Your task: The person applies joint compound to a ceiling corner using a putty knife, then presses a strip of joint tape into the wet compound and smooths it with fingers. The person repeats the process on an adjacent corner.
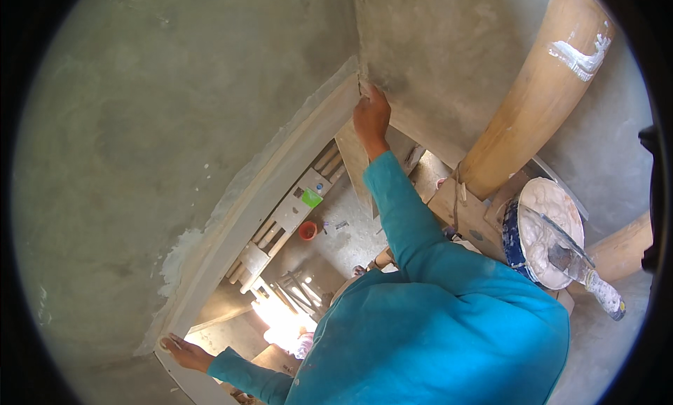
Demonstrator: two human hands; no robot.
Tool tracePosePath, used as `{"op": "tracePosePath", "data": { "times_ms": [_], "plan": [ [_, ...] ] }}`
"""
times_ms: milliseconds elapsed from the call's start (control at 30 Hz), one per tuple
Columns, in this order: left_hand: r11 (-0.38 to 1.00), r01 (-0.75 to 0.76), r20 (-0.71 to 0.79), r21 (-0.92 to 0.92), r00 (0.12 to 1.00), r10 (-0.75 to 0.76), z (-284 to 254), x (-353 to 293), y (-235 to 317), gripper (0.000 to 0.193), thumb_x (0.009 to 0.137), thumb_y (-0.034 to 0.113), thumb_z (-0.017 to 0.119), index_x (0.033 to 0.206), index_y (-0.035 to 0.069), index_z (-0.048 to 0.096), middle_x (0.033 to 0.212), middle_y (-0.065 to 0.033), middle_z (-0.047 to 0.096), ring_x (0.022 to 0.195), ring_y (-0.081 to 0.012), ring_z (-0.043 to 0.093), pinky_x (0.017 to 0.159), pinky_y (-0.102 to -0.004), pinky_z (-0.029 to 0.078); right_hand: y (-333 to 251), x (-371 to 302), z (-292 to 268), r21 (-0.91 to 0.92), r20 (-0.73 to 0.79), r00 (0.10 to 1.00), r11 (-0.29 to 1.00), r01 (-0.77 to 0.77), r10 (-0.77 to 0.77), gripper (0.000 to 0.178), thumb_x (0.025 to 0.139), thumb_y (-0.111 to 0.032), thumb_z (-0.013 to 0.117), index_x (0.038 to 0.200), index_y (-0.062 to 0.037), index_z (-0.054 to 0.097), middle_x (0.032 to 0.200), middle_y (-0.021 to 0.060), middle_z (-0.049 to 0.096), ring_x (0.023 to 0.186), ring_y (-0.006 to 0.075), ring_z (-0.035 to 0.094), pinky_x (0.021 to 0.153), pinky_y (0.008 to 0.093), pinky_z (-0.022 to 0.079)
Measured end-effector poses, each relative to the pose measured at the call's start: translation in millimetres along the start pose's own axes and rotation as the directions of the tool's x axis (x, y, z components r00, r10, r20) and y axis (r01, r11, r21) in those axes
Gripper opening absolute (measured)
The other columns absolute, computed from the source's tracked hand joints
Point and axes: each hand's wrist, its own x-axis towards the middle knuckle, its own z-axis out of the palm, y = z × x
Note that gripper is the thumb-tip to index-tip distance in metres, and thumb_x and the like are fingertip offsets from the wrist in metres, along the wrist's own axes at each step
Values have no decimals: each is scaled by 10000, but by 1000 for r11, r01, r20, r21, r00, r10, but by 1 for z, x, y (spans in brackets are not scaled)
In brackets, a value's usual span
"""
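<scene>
A long pale strip point(263, 172) runs diagonally along the lower edge of the grey plastered wall, with rough whitish filler beside it. At its lower left end is my left hand point(188, 354), fingers closed around a small pale thing too small to name. My right hand point(371, 118) reaches to the upper end, where the walls meet at a corner. Its fingers are pressed together there, and what they hold, if anything, is hidden. On my right stands a dark blue bucket point(515, 235) of whitish paste point(550, 202). A paste-smeared putty knife point(599, 287) rests across its rim.
A thick bamboo pole point(526, 111) with a white smear slants past the bucket, and another pole point(624, 249) lies lower right. Far below, a floor point(347, 226) shows with a red pot point(308, 230), a green container point(312, 198) and several horizontal poles with boards.
</scene>
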Motion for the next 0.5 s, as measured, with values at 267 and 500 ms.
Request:
{"op": "tracePosePath", "data": {
  "times_ms": [267,500],
  "plan": [
    [999,8,-36,43,999,-6,9,-8,7,561,990,146,686,1372,-210,480,1474,-254,485,1348,-289,506,1138,-343,492,-10,6,22,-84,6,1000,996,27,-27,520,944,-19,547,1459,-87,563,1277,214,605,1167,399,604,974,468,503],
    [811,-240,144,533,971,193,-14,11,-17,529,997,138,682,1380,-178,500,1458,-253,527,1323,-296,548,1146,-375,489,-3,13,17,213,237,958,953,-214,162,536,927,8,539,1458,-66,561,1239,207,609,1142,383,609,962,451,504]
  ]
}}
